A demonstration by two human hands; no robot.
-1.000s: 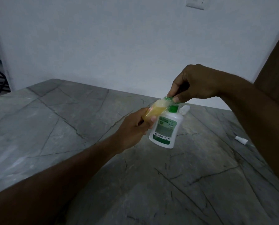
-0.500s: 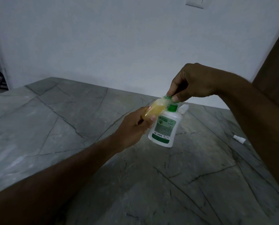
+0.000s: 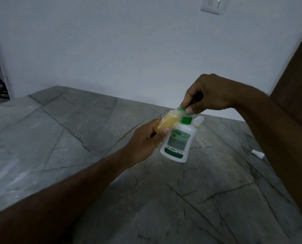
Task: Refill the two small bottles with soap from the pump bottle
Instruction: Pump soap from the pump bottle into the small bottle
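My left hand (image 3: 145, 140) grips a small clear bottle (image 3: 167, 121) of yellow soap, tilted with its neck up and to the right. My right hand (image 3: 206, 94) pinches the small bottle's green cap (image 3: 183, 110) between thumb and fingers. Just behind and below stands a white bottle (image 3: 177, 143) with a green label and a green top (image 3: 186, 120) on the grey stone counter (image 3: 76, 138). Behind the white bottle a small white object (image 3: 198, 121) peeks out, mostly hidden.
A small white cap-like piece (image 3: 257, 154) lies on the counter at the right, beside my right forearm. A white wall with a switch plate (image 3: 212, 5) closes the back. Dark wood (image 3: 298, 71) stands at the far right.
Both hands stay together on the small bottle and its green cap. The view shifted slightly; nothing else moved noticeably.
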